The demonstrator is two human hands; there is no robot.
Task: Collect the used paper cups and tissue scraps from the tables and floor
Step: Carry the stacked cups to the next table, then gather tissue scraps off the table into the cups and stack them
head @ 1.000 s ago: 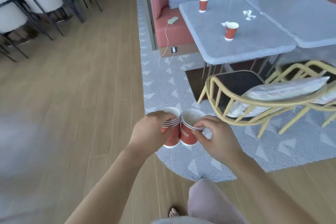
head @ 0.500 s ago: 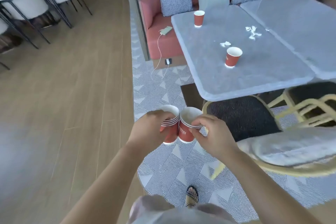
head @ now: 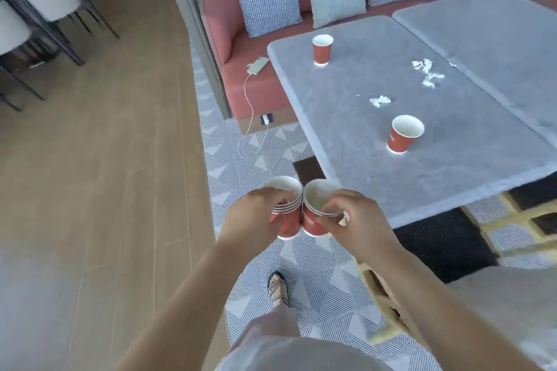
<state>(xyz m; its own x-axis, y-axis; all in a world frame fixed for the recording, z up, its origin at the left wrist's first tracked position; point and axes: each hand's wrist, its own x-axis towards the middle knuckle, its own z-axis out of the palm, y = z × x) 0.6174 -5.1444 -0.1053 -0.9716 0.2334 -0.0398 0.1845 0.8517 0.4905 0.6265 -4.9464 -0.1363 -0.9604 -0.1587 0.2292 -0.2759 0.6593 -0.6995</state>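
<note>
My left hand point(head: 256, 215) grips a stack of red paper cups point(head: 287, 221), fingers hooked over the rim. My right hand point(head: 351, 220) holds a second stack of red cups point(head: 310, 221) the same way, and the two stacks touch side by side above the rug. On the grey table point(head: 361, 159) stand two more red cups, one near the far left corner point(head: 322, 50) and one closer on the right point(head: 402, 137). White tissue scraps lie between them, one small piece point(head: 380, 101) and a cluster point(head: 428, 72) farther right.
A pink sofa point(head: 256, 90) with three cushions runs behind the table, with a phone point(head: 257, 66) charging on it by a white cable. A yellow chair point(head: 391, 310) stands at my right. A second grey table point(head: 497, 27) adjoins on the right. Grey chairs point(head: 39, 3) stand far left on wood floor.
I have walked closer to the table, so it fills more of the view. Both hands keep the same hold on the two cup stacks.
</note>
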